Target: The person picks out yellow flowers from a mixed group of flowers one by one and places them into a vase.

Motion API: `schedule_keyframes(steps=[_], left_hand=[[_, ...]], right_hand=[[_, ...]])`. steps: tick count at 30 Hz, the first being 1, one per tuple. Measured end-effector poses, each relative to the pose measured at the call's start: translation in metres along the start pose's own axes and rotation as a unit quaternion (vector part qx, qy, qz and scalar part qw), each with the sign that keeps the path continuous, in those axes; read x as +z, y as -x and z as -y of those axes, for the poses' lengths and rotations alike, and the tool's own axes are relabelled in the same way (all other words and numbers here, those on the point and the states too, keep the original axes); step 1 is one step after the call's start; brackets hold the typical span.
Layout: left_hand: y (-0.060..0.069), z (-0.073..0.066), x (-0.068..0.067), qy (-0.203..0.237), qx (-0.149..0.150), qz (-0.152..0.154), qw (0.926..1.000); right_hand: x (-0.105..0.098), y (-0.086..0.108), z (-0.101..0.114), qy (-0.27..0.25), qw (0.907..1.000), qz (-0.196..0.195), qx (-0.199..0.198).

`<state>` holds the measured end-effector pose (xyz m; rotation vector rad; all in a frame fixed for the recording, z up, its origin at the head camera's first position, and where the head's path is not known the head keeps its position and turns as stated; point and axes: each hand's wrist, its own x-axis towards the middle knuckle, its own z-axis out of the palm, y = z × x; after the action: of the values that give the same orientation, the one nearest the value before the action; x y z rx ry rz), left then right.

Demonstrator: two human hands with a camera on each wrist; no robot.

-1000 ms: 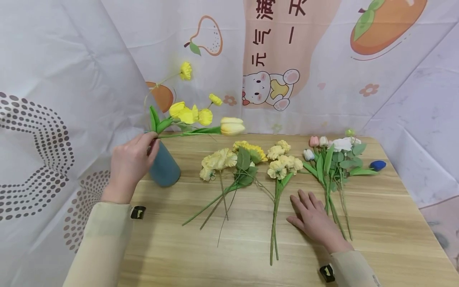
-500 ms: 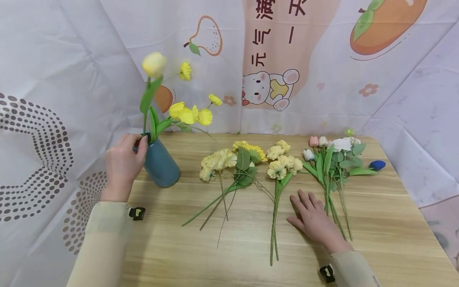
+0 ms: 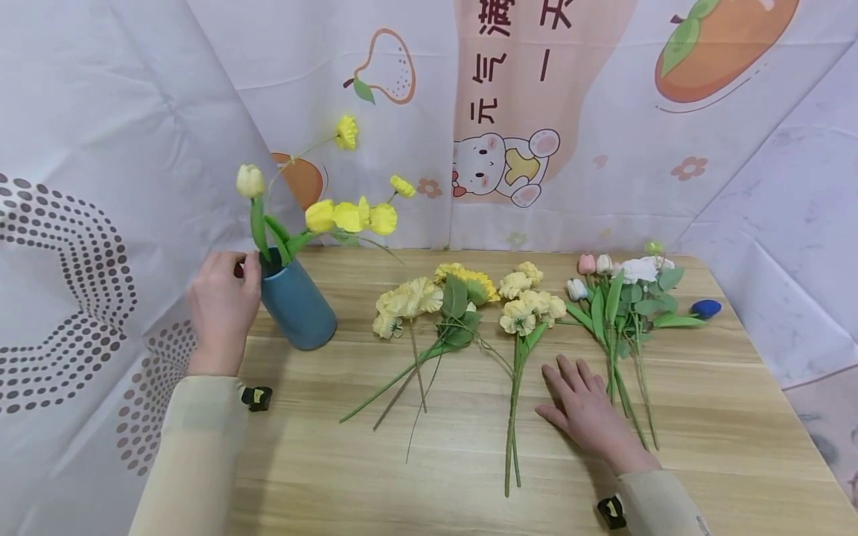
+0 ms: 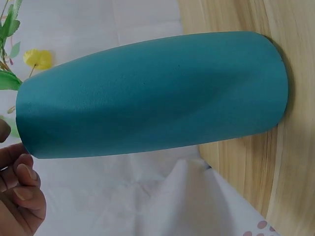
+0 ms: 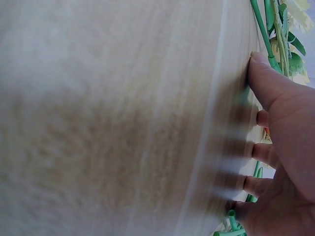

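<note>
In the head view, my left hand (image 3: 224,301) is at the rim of a tilted-looking blue vase (image 3: 299,309). In the left wrist view, the left fingers (image 4: 30,196) are curled beside the vase mouth, one at its edge; whether they pinch anything is hidden. A pale tulip (image 3: 250,181) stands in the vase near the thumb, with a yellow tulip (image 3: 319,217) and several small yellow flowers (image 3: 347,132). My right hand (image 3: 593,413) rests on the table with spread fingers, between a cream-flowered bunch (image 3: 519,316) and a white-flowered bunch (image 3: 637,270).
On the wooden table (image 3: 456,499), cream blooms (image 3: 409,298) and a yellow sunflower (image 3: 479,283) lie with crossed stems in the middle. A blue tulip (image 3: 707,308) lies at the right. Printed cloth (image 3: 415,134) hangs behind the table.
The pale tulip swung from sideways to upright, then sank lower into the vase. My left hand shifted left to the vase rim. The right hand stayed in place.
</note>
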<state>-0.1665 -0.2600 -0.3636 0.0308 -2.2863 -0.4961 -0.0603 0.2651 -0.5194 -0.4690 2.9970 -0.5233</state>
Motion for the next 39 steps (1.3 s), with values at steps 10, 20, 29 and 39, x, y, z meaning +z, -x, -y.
schedule_keyframes(steps=[10,20,29,39], left_hand=[[0.006,-0.008,-0.001,0.02,0.005,-0.056,0.9982],[0.024,-0.023,0.004,0.042,0.027,-0.059,0.997],[0.05,-0.035,0.032,0.053,0.064,0.006,0.9965],[0.078,-0.062,0.061,0.041,0.057,0.151,0.986]], right_hand=[[-0.002,0.0,0.001,0.0,1.0,-0.007,-0.001],[-0.002,0.0,0.0,-0.003,1.0,0.005,0.006],[-0.001,0.001,0.001,-0.002,1.0,-0.002,0.003],[0.0,0.0,0.001,0.005,0.9999,-0.011,-0.003]])
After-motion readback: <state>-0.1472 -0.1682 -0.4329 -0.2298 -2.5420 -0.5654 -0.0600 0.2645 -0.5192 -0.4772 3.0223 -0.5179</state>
